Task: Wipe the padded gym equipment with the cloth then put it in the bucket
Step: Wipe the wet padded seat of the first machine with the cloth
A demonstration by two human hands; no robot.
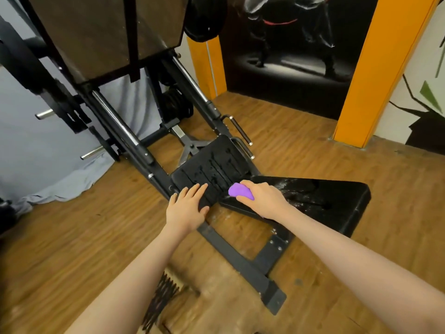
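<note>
Looking down past our two bare forearms, we see first the wooden floor [313,150] and, near the bottom edge, a dark object with thin spikes [163,297] that is too blurred to name. A black metal base bar [240,259] of the machine runs across the floor between our arms.

Our left hand [186,208] lies flat on the near corner of the black seat pad [216,165], fingers straight and a little spread, so this grip is wide and holds nothing. Our right hand [262,198] is just beside it, and its grip is closed around a purple cloth [239,192]; the fingers curl over the cloth and only its left end shows. The cloth is pressed at the place where the seat pad meets the longer black back pad [320,198], which stretches away to the right. Both pads look wet, with dark streaks on the seat pad and pale foamy marks on the back pad.

Farther away, two shiny rails [115,119] rise to a large brown foot plate [101,32]. On the left hangs a grey sheet [31,145]. Behind stand orange pillars [375,75] and a dark wall picture [289,44].
</note>
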